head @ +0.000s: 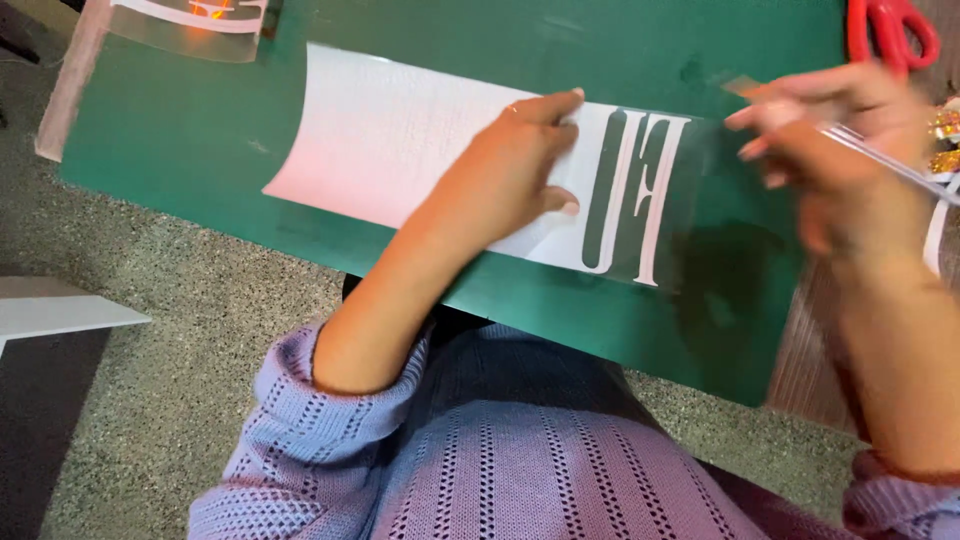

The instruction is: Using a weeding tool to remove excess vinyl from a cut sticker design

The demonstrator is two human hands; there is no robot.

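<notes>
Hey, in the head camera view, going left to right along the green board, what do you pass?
White sheet → left hand pressing on it → cut-out letters → right hand holding a thin clear tool, with red scissors above it at the board's far right corner.

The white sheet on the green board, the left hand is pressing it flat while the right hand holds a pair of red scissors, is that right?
Not quite. The left hand does press the white sheet flat on the green board, but the right hand holds a thin clear pen-like tool. The red scissors lie untouched at the board's top corner, as the head view shows.
</notes>
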